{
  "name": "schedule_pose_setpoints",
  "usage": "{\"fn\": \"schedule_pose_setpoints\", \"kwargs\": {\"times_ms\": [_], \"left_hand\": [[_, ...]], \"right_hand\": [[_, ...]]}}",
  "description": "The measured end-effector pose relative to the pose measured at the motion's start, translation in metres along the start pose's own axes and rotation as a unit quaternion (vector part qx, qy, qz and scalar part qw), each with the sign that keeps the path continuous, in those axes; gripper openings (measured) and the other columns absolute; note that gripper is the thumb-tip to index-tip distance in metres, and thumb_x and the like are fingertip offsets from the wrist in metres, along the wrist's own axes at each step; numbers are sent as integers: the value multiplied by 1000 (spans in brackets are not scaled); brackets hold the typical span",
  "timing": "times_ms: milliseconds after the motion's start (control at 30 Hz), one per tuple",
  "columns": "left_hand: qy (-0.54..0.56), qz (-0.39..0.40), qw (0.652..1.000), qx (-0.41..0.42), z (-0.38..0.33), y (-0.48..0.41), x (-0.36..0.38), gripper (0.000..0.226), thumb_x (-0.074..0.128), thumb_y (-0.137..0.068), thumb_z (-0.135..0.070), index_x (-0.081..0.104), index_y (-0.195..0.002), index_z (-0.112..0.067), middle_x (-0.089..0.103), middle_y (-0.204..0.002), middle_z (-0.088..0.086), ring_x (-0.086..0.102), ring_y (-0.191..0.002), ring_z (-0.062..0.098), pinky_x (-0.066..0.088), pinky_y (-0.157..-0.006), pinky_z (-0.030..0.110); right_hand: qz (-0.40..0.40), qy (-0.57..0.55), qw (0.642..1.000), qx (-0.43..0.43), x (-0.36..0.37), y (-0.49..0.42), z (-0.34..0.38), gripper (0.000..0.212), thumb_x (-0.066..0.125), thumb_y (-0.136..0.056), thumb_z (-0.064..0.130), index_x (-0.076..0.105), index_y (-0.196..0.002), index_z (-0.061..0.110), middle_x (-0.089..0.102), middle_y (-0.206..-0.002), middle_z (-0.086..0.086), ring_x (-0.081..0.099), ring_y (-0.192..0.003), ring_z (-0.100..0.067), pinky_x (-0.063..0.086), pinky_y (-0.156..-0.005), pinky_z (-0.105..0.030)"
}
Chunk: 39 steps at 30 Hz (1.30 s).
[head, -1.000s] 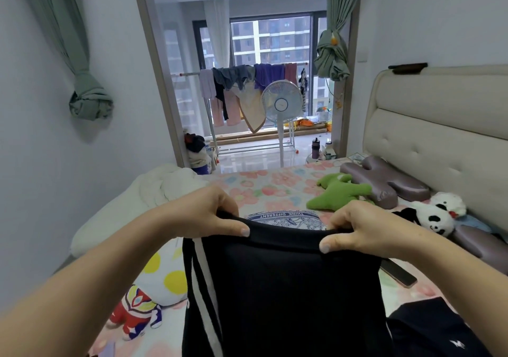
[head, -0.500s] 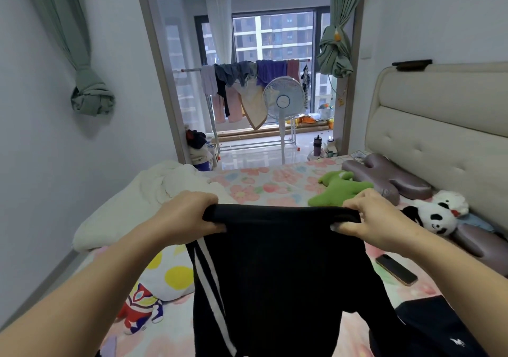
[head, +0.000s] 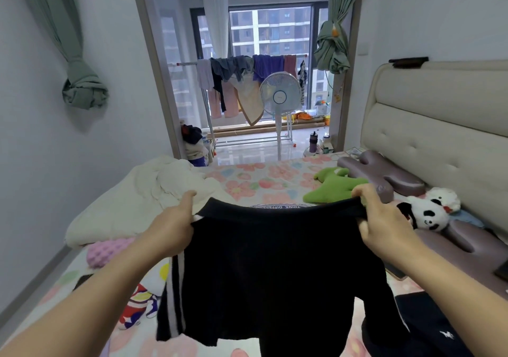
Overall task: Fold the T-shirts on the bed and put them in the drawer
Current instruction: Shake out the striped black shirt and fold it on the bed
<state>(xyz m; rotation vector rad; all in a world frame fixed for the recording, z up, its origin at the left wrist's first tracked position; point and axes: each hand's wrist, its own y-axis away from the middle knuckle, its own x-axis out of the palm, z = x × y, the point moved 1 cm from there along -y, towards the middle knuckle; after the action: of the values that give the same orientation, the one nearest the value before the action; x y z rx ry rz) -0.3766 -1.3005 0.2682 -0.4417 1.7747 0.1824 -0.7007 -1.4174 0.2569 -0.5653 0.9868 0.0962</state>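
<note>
Room: a bedroom is shown, with a bed (head: pixel 275 175) under a flowered sheet; a balcony with hung laundry is seen beyond the bed's far edge.
Left edge of the bed: a white quilt (head: pixel 154 188) is heaped there.
Left hand (head: pixel 176 224): it is held above the bed, and its fingers are closed on the upper left corner of the cloth.
Black T-shirt (head: pixel 275 268): it is held in the air over the bed's near half and stretched between both hands, with the lower part hanging free.
Direction: the held edge is run left to right across the bed, and the long axis is hung downward from it. Which end is the collar cannot be told.
Handling: it is judged light, soft and limp. No shape is kept unsupported, so two corners of one edge are the best hold.
Right hand (head: pixel 384 224): the upper right corner is pinched between thumb and curled fingers.
Right side of the bed: a green plush (head: pixel 332 188) and a panda plush (head: pixel 428 213) are laid near the headboard (head: pixel 439 125).
Near right corner of the bed: a second dark garment (head: pixel 434 329) is laid.
</note>
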Motion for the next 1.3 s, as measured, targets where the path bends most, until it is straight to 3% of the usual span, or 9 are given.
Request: {"fn": "schedule_pose_setpoints", "kwargs": {"times_ms": [133,367,467,567,633,767,933,1167,1300], "left_hand": [[29,-106,993,-33,14,-1,14,9,36,-91,-5,43,-86,-6,61,-97,26,53,-87,37,33,-69,35],[84,-154,984,40,33,8,21,25,46,-95,-13,35,-72,-14,54,-69,13,48,-71,34,21,-60,33],[99,-139,984,52,49,16,15,31,52,-92,-13,39,-65,-17,48,-58,1,46,-63,31,22,-57,33],[97,-132,985,48,62,20,13,20,55,-91,-14,52,-75,-1,58,-66,12,53,-66,33,30,-59,34],[80,-126,987,59,67,21,12,16,55,-90,-13,56,-82,1,63,-71,14,57,-70,34,35,-61,35],[74,-99,990,74,74,24,10,9,53,-91,-14,56,-83,-11,64,-74,8,58,-74,31,39,-65,35],[113,-91,987,62,83,40,12,25,53,-91,-9,50,-74,-27,60,-70,2,56,-74,26,40,-72,39],[191,137,971,39,114,65,36,18,47,-87,-39,64,-87,-33,66,-87,-2,61,-87,15,45,-78,22],[310,217,925,27,132,70,43,38,54,-77,-66,66,-98,-36,70,-86,-15,64,-77,-4,47,-65,7]], "right_hand": [[-77,-26,996,27,9,-2,-10,38,53,-80,-4,53,-117,3,63,-96,-28,56,-90,-45,37,-69,-40],[-73,24,997,-10,20,9,-31,18,58,-88,14,52,-96,0,64,-72,-26,59,-69,-48,40,-58,-43],[-16,-46,998,-38,14,13,-36,23,75,-74,23,52,-78,19,61,-62,-8,52,-57,-29,33,-60,-32],[83,-62,994,-37,9,13,-35,44,84,-60,32,41,-55,33,47,-51,11,42,-53,-5,34,-56,-14],[145,-3,988,-47,11,11,-37,43,82,-63,39,43,-49,26,46,-47,7,42,-51,-5,36,-56,-16],[227,-29,973,-25,9,7,-47,28,70,-80,29,66,-76,1,65,-67,-9,59,-66,-22,43,-65,-35],[218,-27,975,-31,9,15,-54,29,66,-84,18,53,-60,10,46,-53,5,41,-51,-4,33,-52,-18],[339,3,937,-77,31,33,-69,24,60,-88,26,51,-66,24,58,-66,6,55,-66,-8,41,-63,-22],[384,-14,919,-89,38,30,-90,52,43,-75,73,57,-75,23,60,-70,6,60,-69,-7,47,-67,-29]]}}
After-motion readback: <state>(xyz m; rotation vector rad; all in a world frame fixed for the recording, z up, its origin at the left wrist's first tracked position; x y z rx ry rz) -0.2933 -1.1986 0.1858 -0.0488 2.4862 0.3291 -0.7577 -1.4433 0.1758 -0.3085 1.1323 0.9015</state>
